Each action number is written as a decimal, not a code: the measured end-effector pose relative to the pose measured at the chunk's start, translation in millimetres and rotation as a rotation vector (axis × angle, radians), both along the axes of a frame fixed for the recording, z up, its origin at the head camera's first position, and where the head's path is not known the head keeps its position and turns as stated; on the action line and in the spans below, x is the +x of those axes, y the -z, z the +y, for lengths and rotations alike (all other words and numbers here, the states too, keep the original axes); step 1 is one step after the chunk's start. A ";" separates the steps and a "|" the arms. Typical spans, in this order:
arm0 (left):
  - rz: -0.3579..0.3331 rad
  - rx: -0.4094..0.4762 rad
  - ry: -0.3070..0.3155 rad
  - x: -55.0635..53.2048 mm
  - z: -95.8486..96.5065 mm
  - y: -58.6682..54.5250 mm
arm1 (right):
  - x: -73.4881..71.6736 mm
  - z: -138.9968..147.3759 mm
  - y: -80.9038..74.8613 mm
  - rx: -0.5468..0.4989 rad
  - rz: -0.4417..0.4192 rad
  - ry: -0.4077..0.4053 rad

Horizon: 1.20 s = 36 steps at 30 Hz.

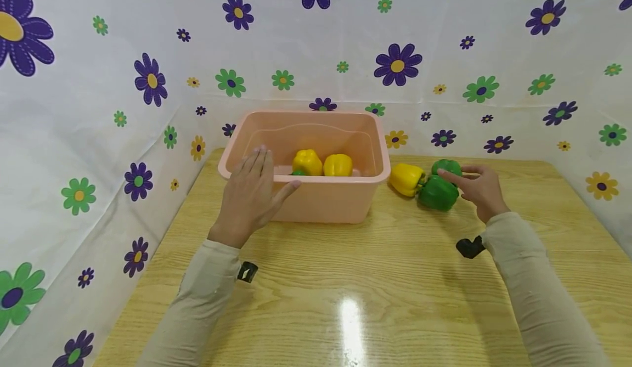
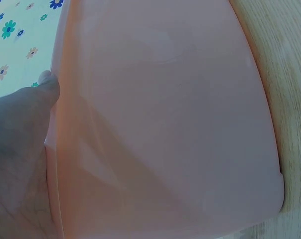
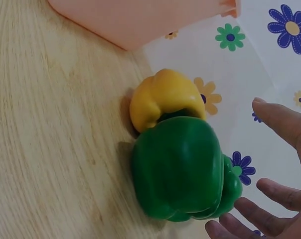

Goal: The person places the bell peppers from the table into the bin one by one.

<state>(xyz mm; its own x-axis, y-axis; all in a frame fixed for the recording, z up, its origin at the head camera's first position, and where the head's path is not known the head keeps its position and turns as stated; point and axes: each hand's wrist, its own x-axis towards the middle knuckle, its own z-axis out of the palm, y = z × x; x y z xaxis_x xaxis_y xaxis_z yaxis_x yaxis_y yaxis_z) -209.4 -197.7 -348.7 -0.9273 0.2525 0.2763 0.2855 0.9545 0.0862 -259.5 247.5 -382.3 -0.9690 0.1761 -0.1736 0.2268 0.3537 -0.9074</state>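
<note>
My left hand (image 1: 249,191) lies with straight fingers over the front left rim of a pink plastic bin (image 1: 321,199). In the left wrist view, the thumb (image 2: 50,87) is at the rim. Inside the bin are two yellow bell peppers (image 1: 307,162) and a bit of something green (image 1: 298,173), mostly hidden by the front wall. To the bin's right, a yellow bell pepper (image 1: 407,179) sits against a green bell pepper (image 3: 178,167), with another green bell pepper (image 1: 446,165) behind. My right hand (image 1: 483,190) hovers beside the green peppers, thumb and fingers spread apart, holding nothing.
The wooden table (image 1: 306,279) extends toward me and to the right. A white flowered cloth (image 1: 336,43) hangs behind the bin and along the sides. Black straps (image 1: 470,247) hang at both wrists.
</note>
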 end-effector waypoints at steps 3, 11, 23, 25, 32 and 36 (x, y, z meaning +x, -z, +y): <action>-0.002 0.005 -0.004 0.5 -0.2 0.3 | -0.1 -0.7 2.5 -0.001 -0.013 -0.003; -0.006 0.014 -0.006 1.7 -0.1 -0.3 | 0.1 -0.8 8.5 0.000 -0.039 -0.018; -0.001 0.013 -0.003 1.9 -0.1 -0.3 | -2.0 0.0 18.7 0.002 -0.070 -0.023; 0.001 0.014 -0.003 1.9 -0.2 -0.4 | -2.4 -0.9 19.7 0.003 -0.072 -0.018; 0.002 0.012 -0.001 1.3 -0.5 -0.1 | -1.4 -5.3 22.2 0.001 -0.086 -0.002; 0.007 0.007 -0.001 1.0 -0.6 0.0 | -1.8 -7.3 23.6 -0.001 -0.097 0.002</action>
